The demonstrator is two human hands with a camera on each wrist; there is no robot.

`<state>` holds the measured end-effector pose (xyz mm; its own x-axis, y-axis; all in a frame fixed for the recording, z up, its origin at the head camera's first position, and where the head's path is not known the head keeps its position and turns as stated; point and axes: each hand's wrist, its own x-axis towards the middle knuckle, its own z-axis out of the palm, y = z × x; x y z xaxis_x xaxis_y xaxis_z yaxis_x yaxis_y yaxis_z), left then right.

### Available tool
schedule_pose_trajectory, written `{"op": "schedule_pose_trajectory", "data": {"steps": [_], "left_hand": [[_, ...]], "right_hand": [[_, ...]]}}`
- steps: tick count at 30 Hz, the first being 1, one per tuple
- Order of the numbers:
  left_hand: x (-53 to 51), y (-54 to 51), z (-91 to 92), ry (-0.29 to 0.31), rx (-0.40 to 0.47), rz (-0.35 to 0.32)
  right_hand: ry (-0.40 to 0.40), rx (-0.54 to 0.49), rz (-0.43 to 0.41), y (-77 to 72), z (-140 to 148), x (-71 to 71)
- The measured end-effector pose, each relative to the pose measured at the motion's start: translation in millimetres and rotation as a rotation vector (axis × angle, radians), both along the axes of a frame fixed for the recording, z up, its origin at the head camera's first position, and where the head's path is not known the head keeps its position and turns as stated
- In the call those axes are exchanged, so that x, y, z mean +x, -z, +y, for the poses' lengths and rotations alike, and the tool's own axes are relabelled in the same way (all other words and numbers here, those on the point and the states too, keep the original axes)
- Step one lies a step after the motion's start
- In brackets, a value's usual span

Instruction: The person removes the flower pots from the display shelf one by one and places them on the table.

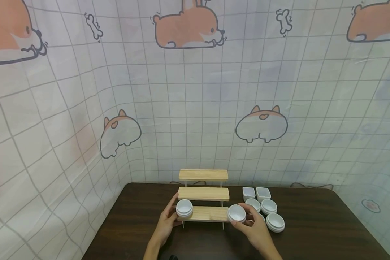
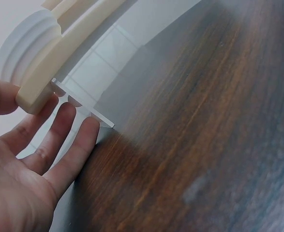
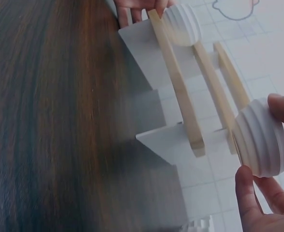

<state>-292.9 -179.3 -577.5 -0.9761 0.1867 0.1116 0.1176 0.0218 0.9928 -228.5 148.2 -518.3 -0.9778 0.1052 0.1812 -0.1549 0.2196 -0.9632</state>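
A three-tier display stand (image 1: 208,213) with pale wooden shelves stands on the dark table. At the left end of its lowest shelf sits a white ribbed bowl (image 1: 184,207). My left hand (image 1: 164,224) holds that shelf end, thumb against the wood and fingers by the support panel (image 2: 91,108). A second white bowl (image 3: 262,140) is gripped between the thumb and fingers of my right hand (image 1: 256,231), at the shelf's right end. Whether this bowl touches the shelf cannot be told.
Right of the stand are several white round bowls (image 1: 275,222), one partly hidden behind my right hand. Two white square bowls (image 1: 263,194) stand behind them. A patterned cloth (image 1: 188,141) hangs behind the dark wooden table (image 1: 312,224). A small black object (image 1: 173,257) shows at the bottom edge.
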Motion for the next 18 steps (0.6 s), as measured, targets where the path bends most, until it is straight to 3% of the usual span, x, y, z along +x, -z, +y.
{"op": "schedule_pose_trajectory", "data": {"steps": [18], "left_hand": [[0.0,-1.0,0.8,0.006,0.01,0.004]], "right_hand": [[-0.011,0.029,-0.016,4.7,23.5,10.9]]}}
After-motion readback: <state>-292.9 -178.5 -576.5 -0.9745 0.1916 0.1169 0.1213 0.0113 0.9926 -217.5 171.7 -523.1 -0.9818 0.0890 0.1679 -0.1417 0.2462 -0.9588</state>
